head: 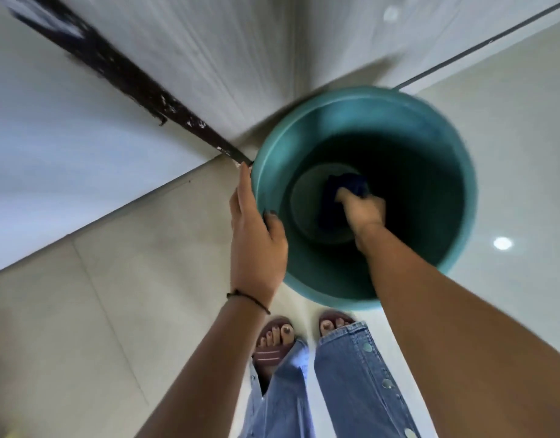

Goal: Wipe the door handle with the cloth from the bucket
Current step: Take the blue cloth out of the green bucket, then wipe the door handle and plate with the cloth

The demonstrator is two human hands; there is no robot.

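1. Round teal plastic bucket [364, 197] sits on the pale tiled floor [82, 311], right up against the white ribbed wall panel [209, 58] on the far side.
2. Right hand [360, 210] is deep inside the bucket, fingers curled tight around a dark blue cloth [351, 184] down at the bottom. Cloth's bunched up & a bit blurry, can't tell more abt it.
3. Left hand [256, 235] is on the bucket's left rim: thumb hooked over the edge, fingers flat along the outside wall. Thin black cord bracelet [247, 297] on that wrist.
4. Near side: feet in maroon slide sandals [272, 352], blue denim jeans [351, 384] w/ metal snap buttons.
5. Dark scuffed strip [120, 74] runs diagonally from far left to the bucket.
6. Door handle not in view.
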